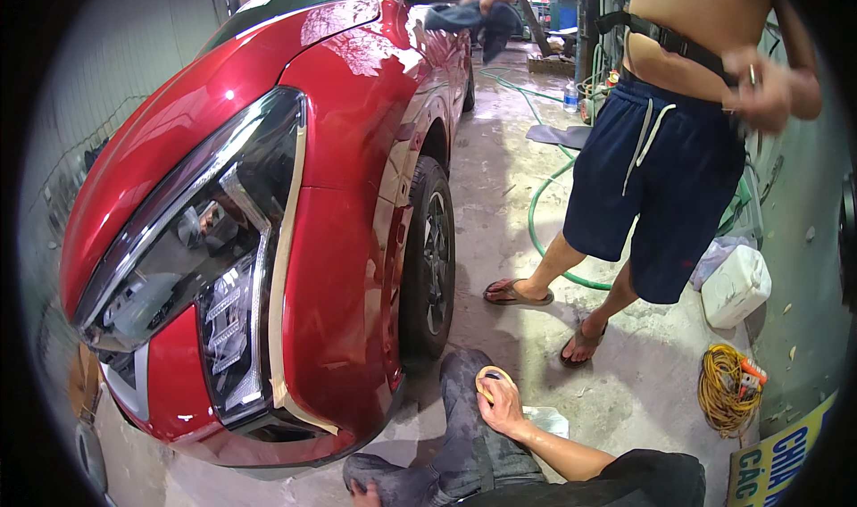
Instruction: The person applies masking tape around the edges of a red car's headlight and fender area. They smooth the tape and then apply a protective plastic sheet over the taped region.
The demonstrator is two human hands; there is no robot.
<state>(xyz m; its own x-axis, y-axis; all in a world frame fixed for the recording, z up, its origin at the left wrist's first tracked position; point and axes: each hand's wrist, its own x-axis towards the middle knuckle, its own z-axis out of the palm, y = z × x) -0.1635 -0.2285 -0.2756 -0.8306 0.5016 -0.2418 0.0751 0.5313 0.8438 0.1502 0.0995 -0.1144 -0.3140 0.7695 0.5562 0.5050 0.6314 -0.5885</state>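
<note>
My right hand [503, 411] grips a roll of masking tape [496, 378], resting by my bent leg in dark grey trousers [464, 418]. At the lower edge, my left hand [364, 495] shows only a few fingers, apart and touching my other trouser leg; nothing shows in them. In front of me is a red car [344, 266] with a large headlight [192, 239]. A strip of masking tape [282, 302] runs down the headlight's fender-side edge and bends along its lower corner.
A shirtless person in navy shorts [661, 186] stands at right, holding a dark cloth [478, 20]. A green hose [536, 212] curves over the floor. A white jug [736, 286], a coiled yellow cord [728, 389] and a yellow sign [777, 458] are along the right wall.
</note>
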